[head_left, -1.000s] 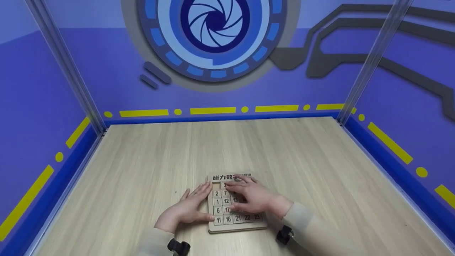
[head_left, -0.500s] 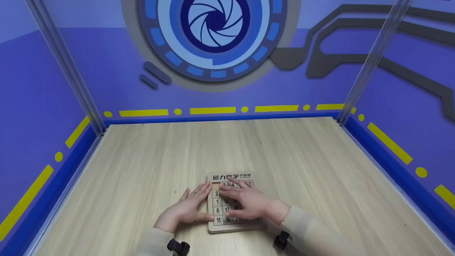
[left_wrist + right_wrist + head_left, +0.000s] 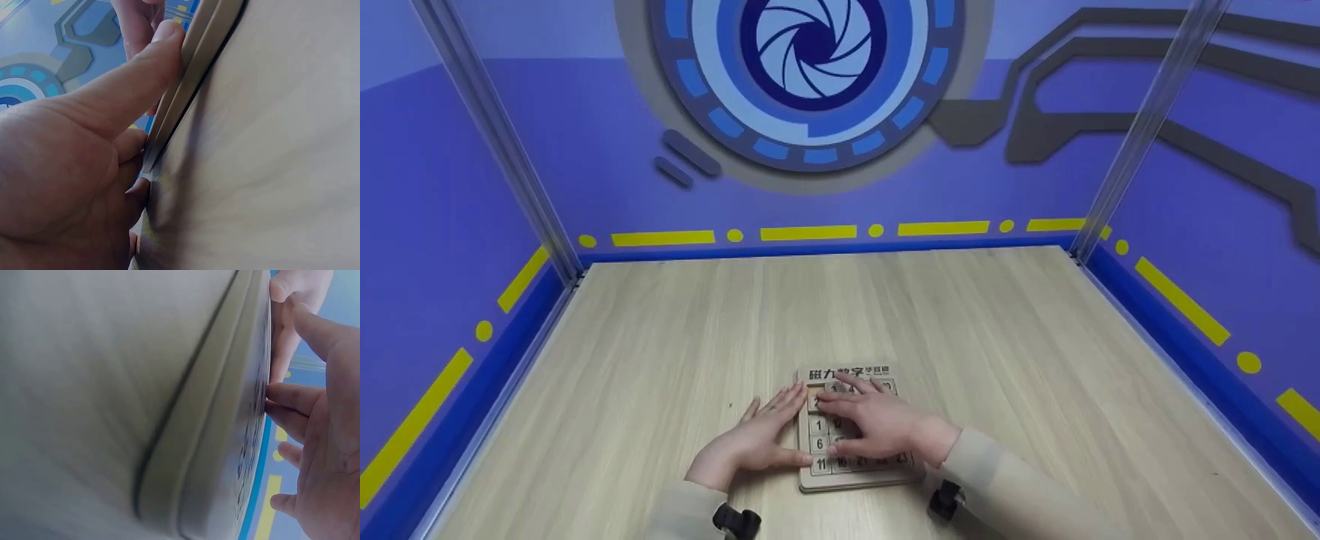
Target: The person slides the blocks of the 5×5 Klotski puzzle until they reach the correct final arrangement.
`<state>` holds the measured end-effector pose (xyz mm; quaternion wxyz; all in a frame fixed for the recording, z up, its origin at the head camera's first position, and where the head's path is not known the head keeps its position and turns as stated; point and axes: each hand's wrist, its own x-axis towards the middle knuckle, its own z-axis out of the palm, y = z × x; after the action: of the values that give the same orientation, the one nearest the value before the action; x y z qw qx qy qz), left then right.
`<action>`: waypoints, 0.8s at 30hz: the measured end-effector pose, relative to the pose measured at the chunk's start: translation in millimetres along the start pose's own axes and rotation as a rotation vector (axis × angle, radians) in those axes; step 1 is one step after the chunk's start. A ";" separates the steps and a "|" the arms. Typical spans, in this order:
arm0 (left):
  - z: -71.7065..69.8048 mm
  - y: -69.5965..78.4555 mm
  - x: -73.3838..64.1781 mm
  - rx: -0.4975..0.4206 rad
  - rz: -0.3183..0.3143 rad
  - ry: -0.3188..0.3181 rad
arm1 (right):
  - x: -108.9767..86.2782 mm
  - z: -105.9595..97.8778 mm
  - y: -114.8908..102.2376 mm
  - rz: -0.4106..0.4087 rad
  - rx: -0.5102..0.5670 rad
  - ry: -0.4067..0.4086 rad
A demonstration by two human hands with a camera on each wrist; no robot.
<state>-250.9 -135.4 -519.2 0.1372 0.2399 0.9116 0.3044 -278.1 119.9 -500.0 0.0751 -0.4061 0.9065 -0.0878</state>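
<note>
Sitting low in the middle of the frame, the number puzzle board (image 3: 855, 457) lies flat on the tabletop (image 3: 660, 360). Left hand (image 3: 750, 442) presses its edge with straight fingers. Right hand (image 3: 877, 424) rests flat on the tiles. It looks stiff, light, best held by its sides.

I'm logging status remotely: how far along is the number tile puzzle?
Done: nothing finished shows; visible tiles read out of order, with 1, 6 and 11 down the left column of the puzzle board. In hand: the left hand rests flat against the board's left edge, steadying it, while the right hand lies over the tiles, fingers on them. Left: most tiles are hidden, but ordering clearly remains.
</note>
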 end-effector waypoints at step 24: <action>0.8 -1.9 0.3 -0.010 -0.008 0.006 | -3.0 2.1 3.0 -0.051 0.033 0.048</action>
<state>-251.5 -136.2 -521.0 0.1366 0.2347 0.9114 0.3093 -277.8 124.0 -502.5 0.0576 -0.4255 0.8958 -0.1145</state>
